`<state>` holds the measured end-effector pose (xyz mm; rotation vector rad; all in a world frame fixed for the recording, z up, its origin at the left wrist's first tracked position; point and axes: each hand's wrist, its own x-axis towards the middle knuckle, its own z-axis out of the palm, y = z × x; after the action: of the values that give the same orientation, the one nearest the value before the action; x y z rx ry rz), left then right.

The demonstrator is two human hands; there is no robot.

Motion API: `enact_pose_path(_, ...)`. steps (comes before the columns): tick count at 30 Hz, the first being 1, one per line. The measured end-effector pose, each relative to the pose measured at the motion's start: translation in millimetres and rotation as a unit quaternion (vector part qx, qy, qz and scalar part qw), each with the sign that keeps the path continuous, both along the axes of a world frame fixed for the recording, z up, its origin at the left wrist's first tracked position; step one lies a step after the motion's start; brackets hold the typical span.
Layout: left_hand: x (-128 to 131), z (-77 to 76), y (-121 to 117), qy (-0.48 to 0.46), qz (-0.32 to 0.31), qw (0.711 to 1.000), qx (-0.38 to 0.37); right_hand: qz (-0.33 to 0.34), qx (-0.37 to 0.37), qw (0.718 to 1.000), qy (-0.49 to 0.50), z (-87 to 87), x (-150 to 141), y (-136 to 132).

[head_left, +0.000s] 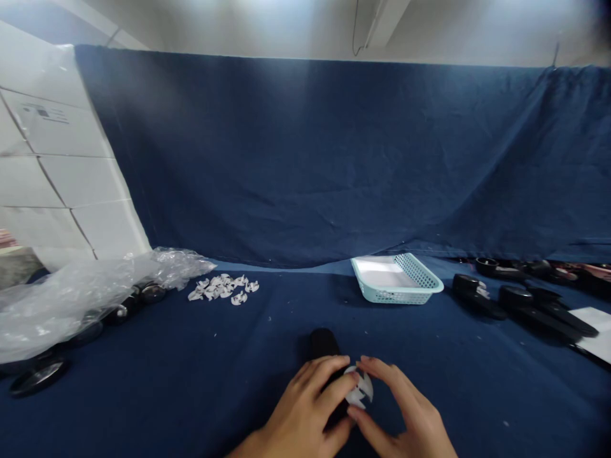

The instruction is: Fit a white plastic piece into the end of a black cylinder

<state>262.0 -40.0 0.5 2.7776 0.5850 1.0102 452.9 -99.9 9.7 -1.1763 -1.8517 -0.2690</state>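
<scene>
A person's left hand (305, 407) closes over a long black part (324, 343) at the lower center of the frame, its fingers curled around the piece, on a bench (191, 369) covered in dark blue cloth. The right hand (410, 413) comes in from the right, its grip narrow, thumb and index finger pinching the edges of a small, notched white plastic piece (359, 387) at the black part's side; left fingertips touch the piece as well. A pile of white plastic pieces (219, 287) lies scattered left of center. Beyond the hands, right of center, sits a pale turquoise perforated basket (398, 296) with a flat white sheet (384, 270) inside. Black parts with round ends (525, 312) line the right of the frame, near a white sheet of paper (594, 331) at the edge. At left, clear plastic wrap (62, 305) partly covers round black parts (38, 376), below stacked white boxes (90, 178) at upper left. A dark blue curtain (305, 159) hangs across the background.
</scene>
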Motion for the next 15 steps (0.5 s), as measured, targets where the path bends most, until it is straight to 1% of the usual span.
enact_pose_path(4,-1.0,-1.5,-1.2,-0.016,-0.007,1.000,0.013,-0.006,0.002,1.000,0.030,5.9,-1.4,-2.3)
enact_pose_path(10,-0.9,3.8,-4.2,0.008,0.007,1.000,0.004,-0.005,-0.014,0.999,0.039,2.4,0.7,-1.7)
enact_pose_path(15,-0.6,1.7,-4.4,-0.002,0.005,1.000,-0.005,-0.001,-0.011,0.999,0.038,3.0,0.0,-0.7)
